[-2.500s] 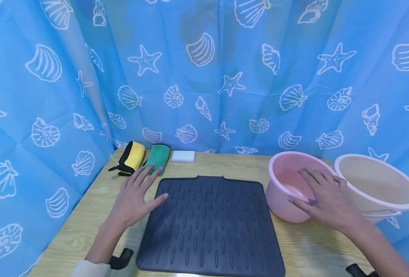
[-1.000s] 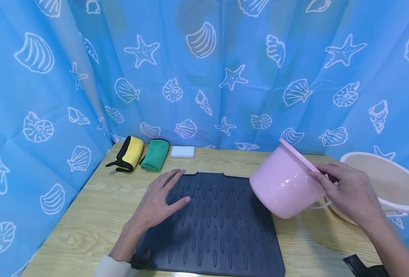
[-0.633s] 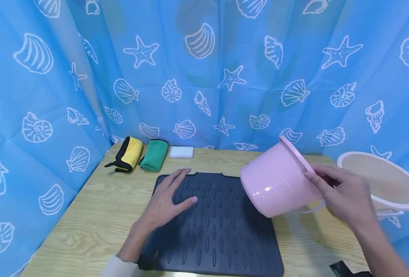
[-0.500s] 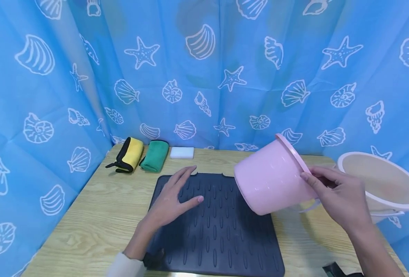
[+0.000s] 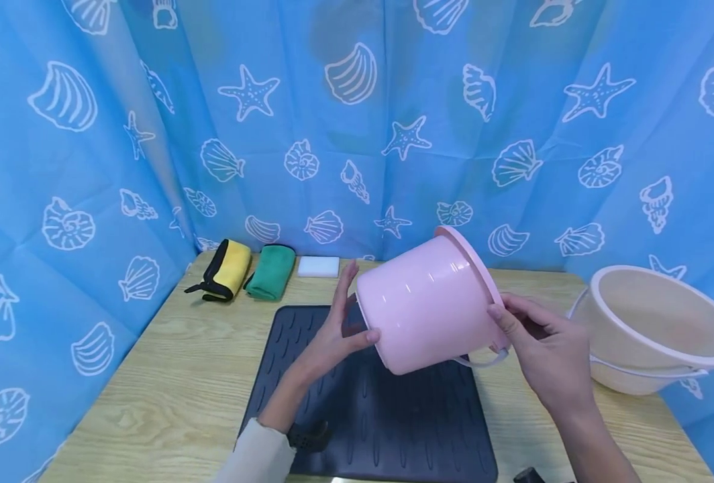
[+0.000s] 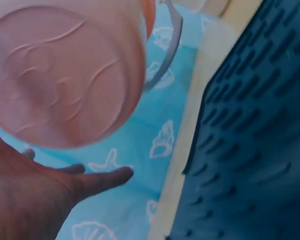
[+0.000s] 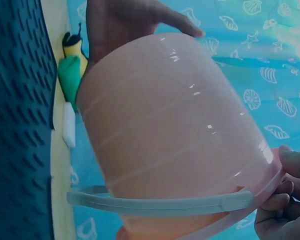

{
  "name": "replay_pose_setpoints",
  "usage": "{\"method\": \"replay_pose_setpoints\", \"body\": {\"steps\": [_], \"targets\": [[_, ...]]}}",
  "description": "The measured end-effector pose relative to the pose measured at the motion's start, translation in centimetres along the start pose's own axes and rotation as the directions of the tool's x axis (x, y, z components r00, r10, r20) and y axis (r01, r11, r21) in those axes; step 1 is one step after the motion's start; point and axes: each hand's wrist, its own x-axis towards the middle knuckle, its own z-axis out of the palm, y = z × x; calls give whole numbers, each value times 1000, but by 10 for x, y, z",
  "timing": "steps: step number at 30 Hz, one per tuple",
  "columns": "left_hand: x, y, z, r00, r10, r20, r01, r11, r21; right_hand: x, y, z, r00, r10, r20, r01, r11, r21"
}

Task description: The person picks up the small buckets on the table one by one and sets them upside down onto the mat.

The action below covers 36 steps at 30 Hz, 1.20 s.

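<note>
Bucket of pink plastic [image 5: 426, 308], base [image 6: 65, 85] toward 8 o'clock.
Right-hand grip [image 5: 547, 355] pinches its rim [image 5: 479, 258], bucket at 9 o'clock; left-hand grip [image 5: 331, 341], spread wide, is nearer the base.

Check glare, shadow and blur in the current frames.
Head: small highlights on the pink bucket, dark shadow beneath it on the dark mat; left wrist: dim and soft, left hand darkly lit; right wrist: white glints down the bucket's side.

A plain off-white sleeve [image 5: 260, 455] covers the left forearm [image 5: 281, 404] at seven o'clock; a black wrist fitting [image 5: 310, 437] juts from its cuff towards three. At five, a blunt-ended black piece [image 5: 529, 475] sits beside the bare right forearm [image 5: 589, 433].
</note>
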Motion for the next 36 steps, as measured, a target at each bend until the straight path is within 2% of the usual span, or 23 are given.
{"method": "replay_pose_setpoints", "body": {"steps": [2,4,8,13,17,20,23,28,36], "targets": [[1,-2,2,999,28,25,-25,996,-90,-3,1,4,1000,12,-8,-12,1000,20],[1,-4,5,998,53,36,-47,989,-141,-6,2,7,999,30,-18,-29,999,21],[1,-6,10,994,107,20,-100,971,-217,-10,3,10,997,63,-40,-62,997,43],[0,-7,16,986,167,-14,-165,953,-254,-12,3,10,998,59,-33,-56,996,63],[-3,-6,12,983,177,-53,-184,955,-231,-11,1,11,998,46,41,-48,998,32],[-8,-5,5,983,165,-79,-178,964,-199,-8,3,10,992,-7,128,10,1000,-22],[-13,-5,-3,984,153,-91,-167,970,-176,-5,5,7,977,-93,194,108,992,-67],[-22,-6,-19,986,124,-111,-144,971,-190,-3,8,1,953,-185,241,221,967,-130],[-40,0,-47,986,78,-149,-101,983,-153,-6,16,-5,913,-265,310,347,903,-253]]}}
